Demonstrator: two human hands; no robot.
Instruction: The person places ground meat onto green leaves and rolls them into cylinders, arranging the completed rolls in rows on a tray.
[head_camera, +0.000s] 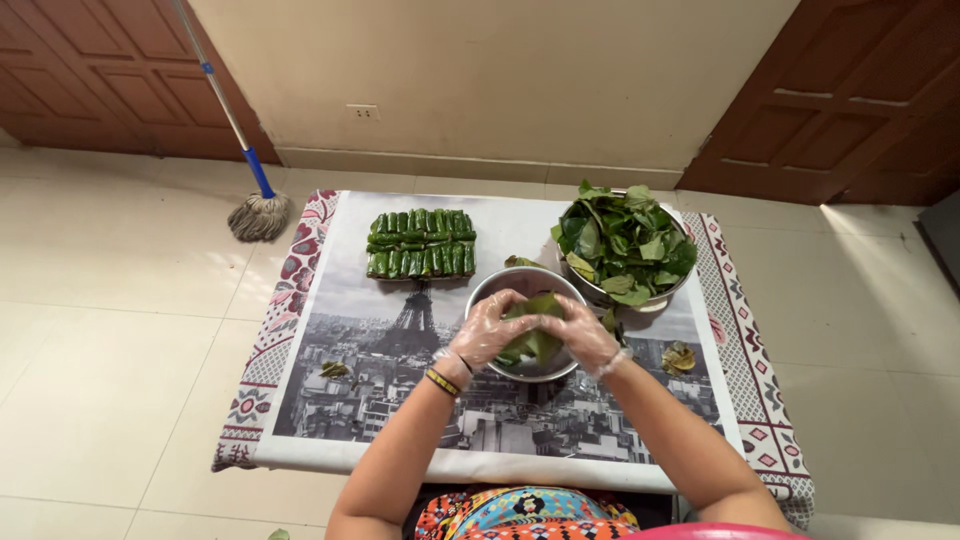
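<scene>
Leaf (535, 325) between both hands' fingertips, over bowl (490, 290)

Head view, steeply down; close overhead

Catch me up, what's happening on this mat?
A person in clear gloves works a green leaf with both hands, left hand and right hand, over a small metal bowl. A tray of rolled green leaf parcels sits at the back left; a big pot of loose leaves at the back right. A mop leans by the wall.
</scene>
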